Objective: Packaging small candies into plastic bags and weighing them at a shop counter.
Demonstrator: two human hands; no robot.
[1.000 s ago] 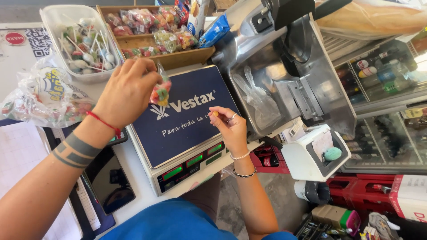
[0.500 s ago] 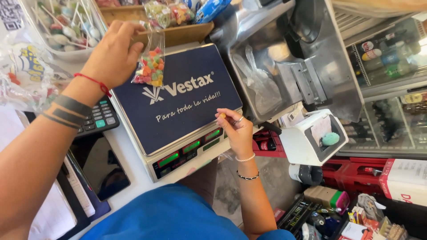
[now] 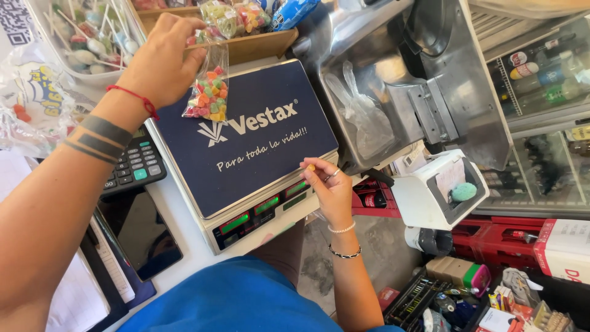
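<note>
— Bench (image 3: 184, 209) first: what sits on it?
— A dark-topped scale (image 3: 246, 147), a calculator (image 3: 132, 163) to its left, a candy tray (image 3: 258, 43) at the far edge.
— The hands?
— Left hand (image 3: 163, 58) pinches a clear candy bag (image 3: 208, 92) above the scale; right hand (image 3: 326, 187) closes on something small at its right edge.
— The room?
— Slicer (image 3: 405, 92) and drinks cooler (image 3: 541, 110) on the right.

A calculator (image 3: 134, 165) lies left of the scale (image 3: 246, 147), a slicer (image 3: 399, 92) right, trays of sweets (image 3: 246, 31) behind.
</note>
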